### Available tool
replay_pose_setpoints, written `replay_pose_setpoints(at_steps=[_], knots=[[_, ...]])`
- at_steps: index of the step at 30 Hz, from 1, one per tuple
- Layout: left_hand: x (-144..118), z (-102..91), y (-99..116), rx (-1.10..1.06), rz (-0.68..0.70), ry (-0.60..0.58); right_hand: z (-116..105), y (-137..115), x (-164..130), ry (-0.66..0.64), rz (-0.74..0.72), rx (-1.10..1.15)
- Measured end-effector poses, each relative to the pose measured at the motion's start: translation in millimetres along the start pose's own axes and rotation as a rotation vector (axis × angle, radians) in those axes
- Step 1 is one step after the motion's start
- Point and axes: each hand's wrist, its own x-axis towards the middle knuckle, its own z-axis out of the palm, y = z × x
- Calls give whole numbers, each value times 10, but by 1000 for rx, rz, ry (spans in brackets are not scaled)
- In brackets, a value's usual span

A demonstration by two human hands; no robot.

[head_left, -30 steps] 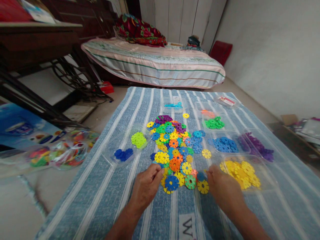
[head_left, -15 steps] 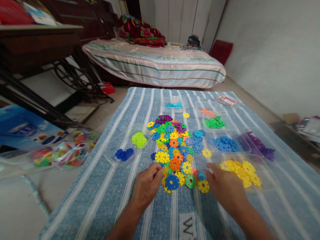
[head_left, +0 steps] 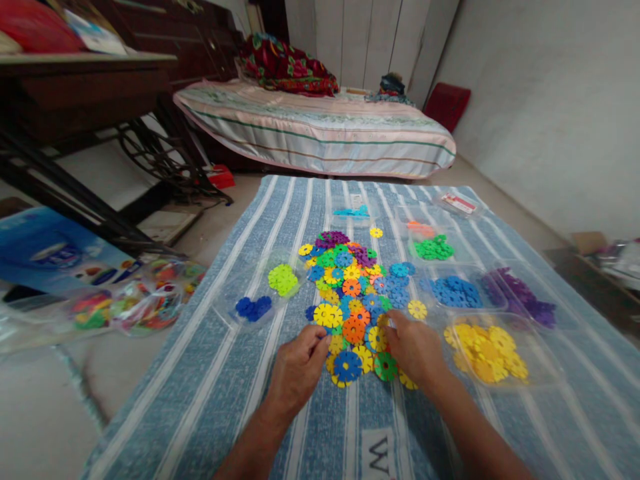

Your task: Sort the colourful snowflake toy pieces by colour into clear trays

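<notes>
A heap of flat, notched plastic discs in mixed colours (head_left: 353, 293) lies in the middle of a blue and white striped cloth (head_left: 300, 220). My left hand (head_left: 299, 369) rests at the heap's near left edge, its fingertips touching yellow discs. My right hand (head_left: 414, 350) lies over the near right part of the heap, fingers bent down onto a yellow disc (head_left: 377, 339). Whether either hand grips a disc cannot be made out. A large blue disc (head_left: 347, 365) and a green disc (head_left: 385, 365) lie between the hands.
Clear trays hold sorted discs: yellow (head_left: 487, 350), blue (head_left: 455, 292), purple (head_left: 525, 297), green (head_left: 433, 249), lime (head_left: 281, 278), dark blue (head_left: 253, 307). A bag of coloured pieces (head_left: 135, 303) lies on the floor at left. A bed (head_left: 320, 130) stands behind.
My right hand has moved left from beside the yellow tray onto the near right part of the heap. My left hand has stayed in place.
</notes>
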Motion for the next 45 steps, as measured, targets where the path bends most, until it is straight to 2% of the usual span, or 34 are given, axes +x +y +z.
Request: replay_pose_setpoints(at_steps=[6, 13, 19, 23, 26, 29, 32, 35, 37, 41, 45], knots=[[-3, -1, 5, 14, 8, 3, 30, 40, 25, 28, 3, 122], [6, 19, -26, 6, 1, -13, 88, 158, 15, 70, -72, 367], [6, 19, -39, 1, 5, -15, -45, 379, -170, 193, -78, 494], [2, 9, -26, -2, 2, -21, -205, 783, -365, 358, 34, 424], [-6, 3, -11, 14, 3, -25, -271, 1129, -503, 421, 184, 208], [-12, 3, 2, 44, 13, -26, -265, 1238, -593, 447, 267, 37], [-11, 8, 10, 91, 35, -41, -196, 985, -609, 433, 126, 155], [-9, 10, 15, 156, 81, -72, -106, 526, -561, 287, -111, 304], [-13, 7, 14, 192, 119, -97, -64, 232, -514, 195, -216, 313], [-20, -4, -1, 218, 148, -129, -43, -166, -423, 101, -318, 229], [-18, -14, -19, 178, 117, -138, -39, -361, -336, 40, -354, 150]])
